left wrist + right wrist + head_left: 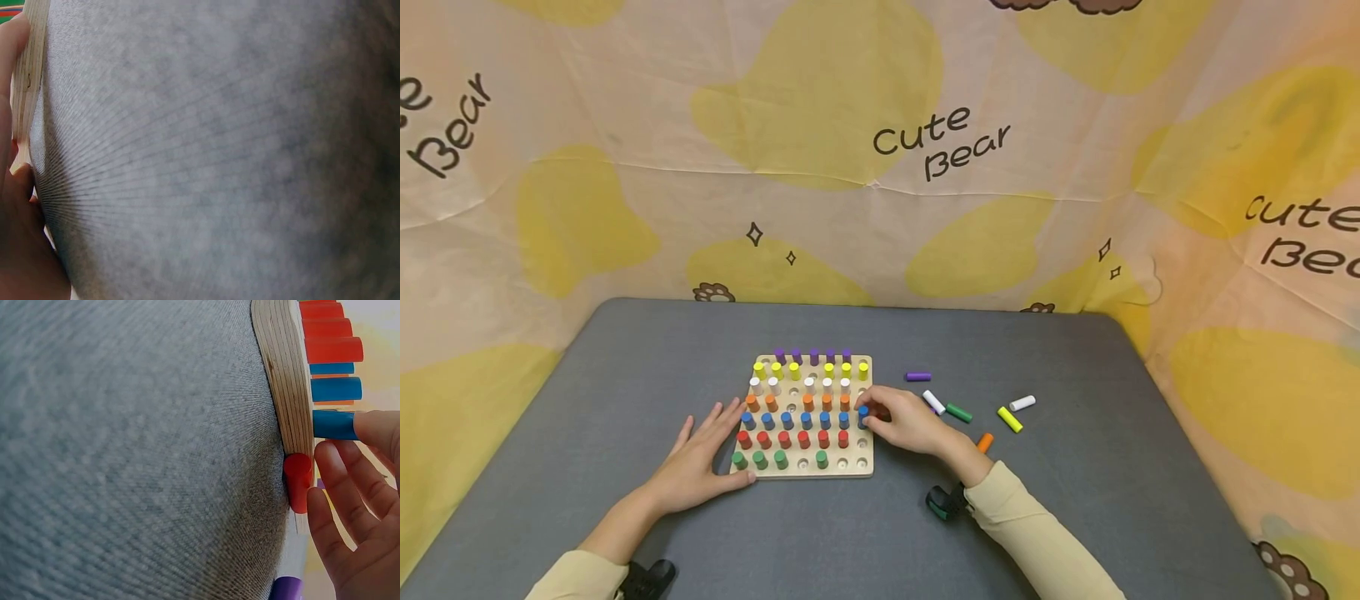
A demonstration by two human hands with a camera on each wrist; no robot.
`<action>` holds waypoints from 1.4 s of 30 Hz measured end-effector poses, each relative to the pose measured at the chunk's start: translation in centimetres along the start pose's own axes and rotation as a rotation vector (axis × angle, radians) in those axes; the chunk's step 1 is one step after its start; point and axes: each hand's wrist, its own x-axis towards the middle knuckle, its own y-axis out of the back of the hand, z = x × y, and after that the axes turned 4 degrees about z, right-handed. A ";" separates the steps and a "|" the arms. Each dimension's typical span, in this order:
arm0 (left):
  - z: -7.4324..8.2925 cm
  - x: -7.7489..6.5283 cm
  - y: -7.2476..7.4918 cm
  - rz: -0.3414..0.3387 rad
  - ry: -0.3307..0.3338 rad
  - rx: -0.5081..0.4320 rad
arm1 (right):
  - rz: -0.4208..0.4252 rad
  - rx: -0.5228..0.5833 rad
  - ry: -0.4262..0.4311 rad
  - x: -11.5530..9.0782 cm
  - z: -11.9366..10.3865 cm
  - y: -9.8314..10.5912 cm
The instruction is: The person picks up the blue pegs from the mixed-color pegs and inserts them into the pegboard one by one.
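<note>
A wooden pegboard (842,479) stands on the table with rows of coloured pegs: purple, yellow, white, orange, blue, red and green. My right hand (906,421) pinches a blue peg (862,417) at the right end of the blue row. In the right wrist view that blue peg (333,424) stands against the board's face, its outer end at the thumb. My left hand (691,472) rests along the board's left side, fingers extended, thumb at the near left corner. A loose red peg (297,481) lies beside the board's edge under the right hand.
Right of the board lie loose pegs: purple (918,377), white (933,402), green (958,412), yellow (1010,419), another white (1022,403) and an orange one (985,442) partly behind the right wrist. Several holes show bare. A patterned cloth (820,100) hangs behind the grey table (662,350).
</note>
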 end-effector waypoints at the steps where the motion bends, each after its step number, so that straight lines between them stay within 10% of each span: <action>1: 0.0 0.0 0.0 0.000 0.000 0.000 | -0.001 0.000 -0.001 0.0 0.0 0.0; 42: 0.3 0.5 0.7 -0.040 0.009 0.018 | -0.087 -0.012 0.013 -0.1 -0.2 0.6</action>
